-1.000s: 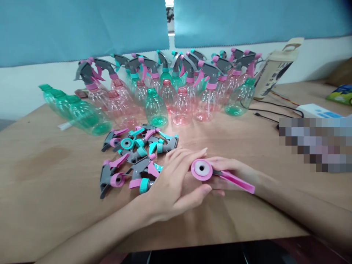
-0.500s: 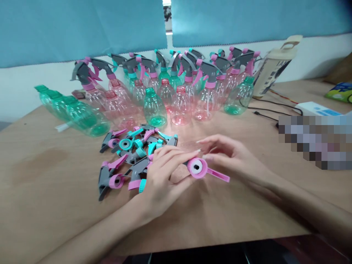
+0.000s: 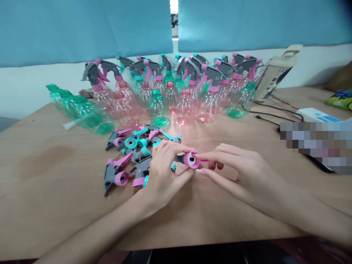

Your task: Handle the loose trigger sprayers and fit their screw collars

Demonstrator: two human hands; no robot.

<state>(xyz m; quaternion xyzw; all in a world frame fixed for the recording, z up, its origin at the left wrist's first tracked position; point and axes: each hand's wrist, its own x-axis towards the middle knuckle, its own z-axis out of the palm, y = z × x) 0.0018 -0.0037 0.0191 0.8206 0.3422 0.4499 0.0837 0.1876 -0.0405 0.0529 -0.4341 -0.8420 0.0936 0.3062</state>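
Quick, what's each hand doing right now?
Left hand: holding a pink-and-grey spray head.
Right hand: fingertips at the same spray head; gripping or not, cannot be told.

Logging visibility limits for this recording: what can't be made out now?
Head view:
Held spray head: grey body, mostly covered by the left hand.
Loose spray heads: some partly behind that hand.
Rear bottles: lower parts, unclear behind front bottles.
Item at right: lost to pixelation.
Right forearm: cut by right edge.
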